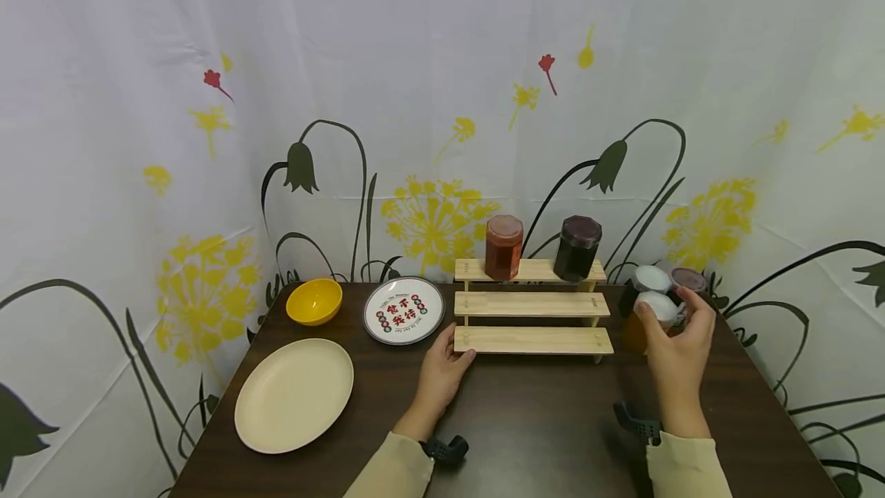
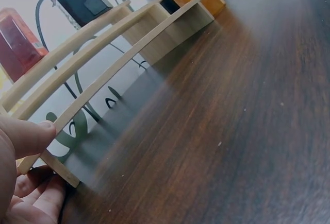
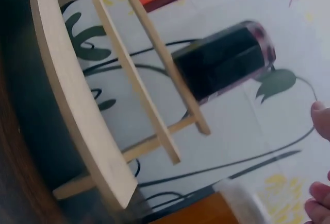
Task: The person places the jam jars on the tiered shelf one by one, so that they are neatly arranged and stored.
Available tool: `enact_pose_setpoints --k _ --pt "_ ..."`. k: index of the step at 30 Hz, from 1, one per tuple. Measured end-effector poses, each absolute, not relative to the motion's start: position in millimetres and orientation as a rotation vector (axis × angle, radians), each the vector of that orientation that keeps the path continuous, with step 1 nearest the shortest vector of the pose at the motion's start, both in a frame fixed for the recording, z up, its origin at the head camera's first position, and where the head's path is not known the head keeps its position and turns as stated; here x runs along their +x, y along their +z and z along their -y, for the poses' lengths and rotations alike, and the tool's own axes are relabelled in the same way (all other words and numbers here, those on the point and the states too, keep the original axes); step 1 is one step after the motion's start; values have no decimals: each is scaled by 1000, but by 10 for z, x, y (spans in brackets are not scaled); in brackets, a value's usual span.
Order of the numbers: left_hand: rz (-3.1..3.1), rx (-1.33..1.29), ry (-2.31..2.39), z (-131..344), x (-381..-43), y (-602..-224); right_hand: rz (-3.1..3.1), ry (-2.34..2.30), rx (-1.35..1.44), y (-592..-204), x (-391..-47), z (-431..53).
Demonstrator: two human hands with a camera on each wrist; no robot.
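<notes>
A three-step wooden rack (image 1: 532, 340) stands toward the back of the table. My left hand (image 1: 439, 379) grips the left end of its lowest step, thumb on top and fingers underneath, as the left wrist view shows. On the top step sit a red jar (image 1: 503, 256) and a dark jar (image 1: 577, 256). My right hand (image 1: 681, 363) is over a cluster of jars right of the rack, thumb and fingers spread. Nearest it is an amber jar (image 3: 201, 211) with a white lid (image 1: 658, 307); in the right wrist view the fingertips look apart from it.
Behind the amber jar stand a white-lidded dark jar (image 1: 651, 278) and a jar with a purplish lid (image 1: 689, 279). To the left are a yellow bowl (image 1: 314, 302), a printed plate (image 1: 404, 287) and a cream oval plate (image 1: 293, 398). A patterned curtain (image 1: 442, 98) hangs behind the table.
</notes>
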State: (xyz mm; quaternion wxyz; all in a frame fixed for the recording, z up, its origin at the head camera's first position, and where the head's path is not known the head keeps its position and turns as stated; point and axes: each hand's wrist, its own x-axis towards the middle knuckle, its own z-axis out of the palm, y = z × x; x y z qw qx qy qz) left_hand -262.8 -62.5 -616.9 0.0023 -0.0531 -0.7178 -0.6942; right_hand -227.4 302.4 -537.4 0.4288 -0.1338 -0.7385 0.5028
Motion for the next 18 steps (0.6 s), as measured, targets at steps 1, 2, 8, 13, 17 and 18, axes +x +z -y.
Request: enact_pose_setpoints --k 1,2,8,13,17,18 --pt "2258 -160 -2176 635 -2633 -6165 1821 1263 -330 -5405 -2288 -3033" --pt "2264 -157 -2177 643 -2638 -6162 1799 1273 -328 -5437 -2302 -3043" --pt "2267 -165 -2171 644 -2641 -6174 1702 1424 -239 -5706 -2396 -3100" --pt "2273 -148 -2168 638 -2644 -6167 1590 1536 -141 -5849 -2398 -3120" --pt "2271 -156 -2174 636 -2647 -6152 1501 1568 -118 -5887 -2393 -3163" --pt "2269 -161 -2172 636 -2646 -6152 1492 1579 -124 -5900 -2394 -3177"
